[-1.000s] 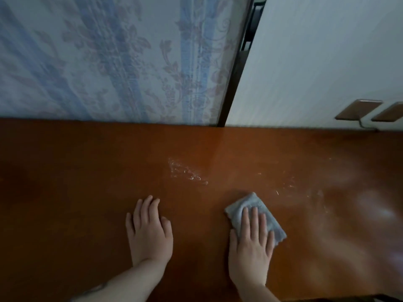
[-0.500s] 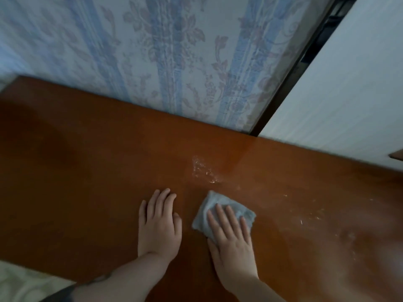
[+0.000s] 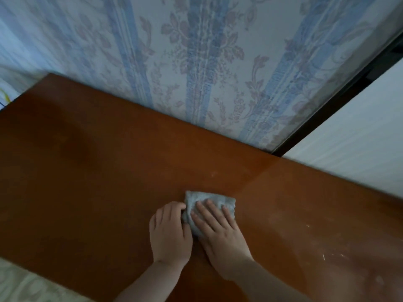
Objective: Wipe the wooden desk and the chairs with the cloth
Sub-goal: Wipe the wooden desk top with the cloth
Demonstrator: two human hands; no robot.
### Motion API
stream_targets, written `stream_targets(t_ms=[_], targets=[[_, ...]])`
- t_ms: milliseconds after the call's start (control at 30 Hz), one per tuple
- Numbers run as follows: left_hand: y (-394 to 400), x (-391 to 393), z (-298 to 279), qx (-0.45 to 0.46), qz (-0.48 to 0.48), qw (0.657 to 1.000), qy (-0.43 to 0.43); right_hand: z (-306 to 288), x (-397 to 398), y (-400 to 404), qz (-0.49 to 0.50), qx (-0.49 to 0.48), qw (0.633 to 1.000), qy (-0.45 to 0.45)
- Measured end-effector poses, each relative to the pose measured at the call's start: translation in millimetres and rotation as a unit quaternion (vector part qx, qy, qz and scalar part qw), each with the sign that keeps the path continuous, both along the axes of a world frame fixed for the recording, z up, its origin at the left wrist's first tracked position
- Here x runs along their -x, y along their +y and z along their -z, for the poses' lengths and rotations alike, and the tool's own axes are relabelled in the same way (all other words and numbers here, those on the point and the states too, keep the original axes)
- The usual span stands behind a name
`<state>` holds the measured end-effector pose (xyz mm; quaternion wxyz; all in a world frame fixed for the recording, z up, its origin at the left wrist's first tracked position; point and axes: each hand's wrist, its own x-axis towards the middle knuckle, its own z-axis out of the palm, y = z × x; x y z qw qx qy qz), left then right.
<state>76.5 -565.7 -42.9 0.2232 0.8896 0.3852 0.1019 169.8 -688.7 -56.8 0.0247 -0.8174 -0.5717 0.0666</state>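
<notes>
A small folded grey cloth (image 3: pixel 210 199) lies on the glossy reddish-brown wooden desk (image 3: pixel 91 182), a little right of the middle. My right hand (image 3: pixel 220 231) lies flat on the cloth with straight, spread fingers pressing it down. My left hand (image 3: pixel 170 234) sits just to its left, fingers curled in against the cloth's left edge, gripping it. The cloth's near part is hidden under both hands. No chair is in view.
The desk's far edge meets a blue floral wallpapered wall (image 3: pixel 196 62). A white panel (image 3: pixel 359 144) stands at the right behind a dark gap (image 3: pixel 340 90). Pale specks (image 3: pixel 322 256) dot the desk's right side. Light patterned floor (image 3: pixel 26 284) shows at the lower left.
My right hand slid the cloth leftward over the white smear, which no longer shows. My left hand, flat on the desk before, now curls onto the cloth's edge. The view swung left.
</notes>
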Motion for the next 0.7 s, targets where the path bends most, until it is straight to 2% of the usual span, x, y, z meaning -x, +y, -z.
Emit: stream_targets(t_ms=[33,67,100,133,200,267,333,400,467,500,533,600,667,700], targets=[[8.6,-8.8,-1.3,0.024,-0.031,0.999,-0.014,0.1,-16.4,10.2,-0.028,0.002,0.999,-0.028],[17.6,-18.0,-2.6,0.041,-0.048,0.998,-0.013,-0.7,-33.0,18.3,-0.015,0.014,0.999,-0.041],[26.8,-26.5,-3.2,0.049,-0.058,0.997,-0.002,-3.1,-50.3,24.1,0.043,0.019,0.998,-0.030],[35.9,-34.6,-2.6,0.049,-0.063,0.997,0.011,-5.0,-66.4,26.9,0.140,0.011,0.990,0.007],[49.5,-47.9,0.5,0.035,-0.077,0.996,0.039,-6.8,-80.1,27.5,0.334,-0.020,0.940,0.061],[56.8,-55.9,4.0,0.015,-0.089,0.994,0.067,-4.1,-67.6,31.5,0.389,-0.033,0.920,0.048],[56.9,-59.6,6.6,-0.003,-0.089,0.992,0.087,-1.0,-44.8,38.8,0.314,-0.041,0.948,0.022],[55.9,-60.1,7.6,-0.009,-0.088,0.992,0.090,0.4,-34.8,49.4,0.136,-0.011,0.991,0.018],[55.5,-59.8,8.5,-0.013,-0.083,0.991,0.102,-4.4,-58.5,66.0,-0.007,0.021,1.000,0.014],[55.8,-59.8,9.3,-0.016,-0.083,0.991,0.108,-6.2,-78.1,73.7,-0.025,0.017,1.000,0.003],[56.5,-59.7,10.1,-0.015,-0.088,0.990,0.111,-6.8,-99.1,79.5,0.004,0.021,1.000,0.010],[56.3,-59.9,11.1,-0.017,-0.092,0.989,0.115,-7.4,-134.3,77.1,0.191,0.016,0.980,0.052],[55.6,-60.4,11.0,-0.025,-0.083,0.989,0.120,-6.9,-138.7,64.4,0.386,-0.022,0.919,0.079],[55.8,-60.7,10.8,-0.026,-0.083,0.988,0.124,-4.7,-125.3,61.8,0.437,-0.030,0.896,0.067]])
